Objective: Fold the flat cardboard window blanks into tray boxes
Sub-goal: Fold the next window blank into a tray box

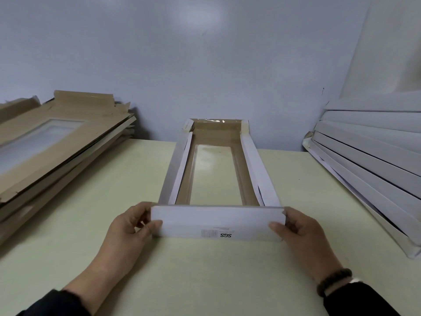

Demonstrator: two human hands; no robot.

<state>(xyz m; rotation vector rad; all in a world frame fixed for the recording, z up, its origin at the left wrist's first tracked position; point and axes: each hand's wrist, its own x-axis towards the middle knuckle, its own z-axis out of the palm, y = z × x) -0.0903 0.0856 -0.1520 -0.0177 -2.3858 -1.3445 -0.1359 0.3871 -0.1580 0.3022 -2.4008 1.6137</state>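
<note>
Pale table [91, 224] lies bare around my left hand [127, 226] and right hand [298, 231], both pinching the tray box [216, 221] near flap's ends.

1 tray box [218, 169], 1 stack of flat blanks [52, 142], 1 stack of folded boxes [373, 160], 2 hands.

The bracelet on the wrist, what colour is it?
Dark brown, a string of round beads. The bracelet shows best in the head view, on the right wrist.

Left hand [131, 226], right hand [296, 228] pinch near end flap of white-and-brown windowed cardboard tray [217, 221] on pale green table [205, 277].
</note>
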